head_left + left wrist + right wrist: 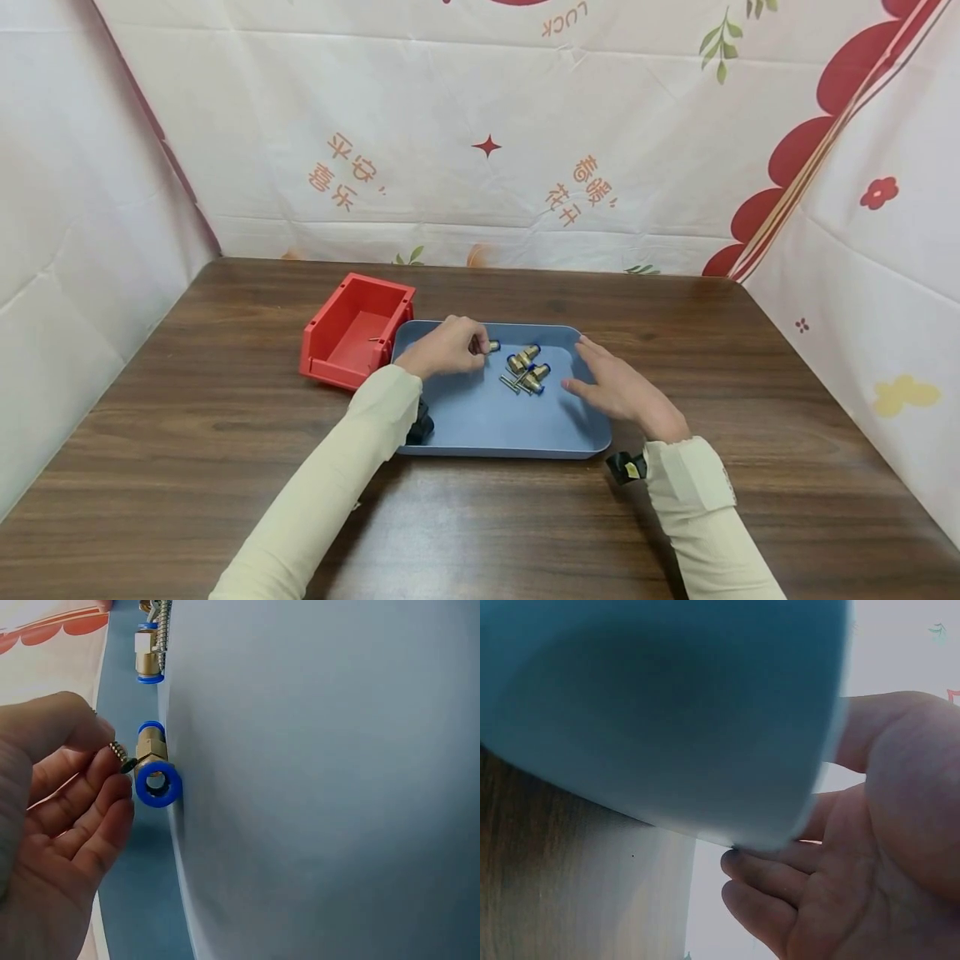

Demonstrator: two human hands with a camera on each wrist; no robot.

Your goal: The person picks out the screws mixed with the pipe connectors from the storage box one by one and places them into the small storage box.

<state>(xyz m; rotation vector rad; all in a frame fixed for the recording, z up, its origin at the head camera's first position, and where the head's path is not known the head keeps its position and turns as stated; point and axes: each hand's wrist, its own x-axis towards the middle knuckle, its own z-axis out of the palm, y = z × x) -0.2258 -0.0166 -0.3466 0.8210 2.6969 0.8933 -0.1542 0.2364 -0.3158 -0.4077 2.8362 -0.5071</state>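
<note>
My left hand (450, 346) is over the left part of the blue-grey tray (495, 429). In the left wrist view, its thumb and index finger pinch a small screw (120, 752), head pointing down toward a brass push-in fitting (154, 761) with blue collars. Several more brass fittings (517, 362) lie in a loose group in the tray, with silver screws (510, 383) among them. At the tray's right rim is my right hand (618, 387), thumb spread from extended fingers. Its fingers (769, 874) show beside the tray corner in the right wrist view.
Left of the tray, a red plastic bin (322, 369) stands close against it with a small screw (375, 339) inside. Both rest on a brown wooden table (480, 525). Printed white cloth (420, 100) hangs behind and at the sides.
</note>
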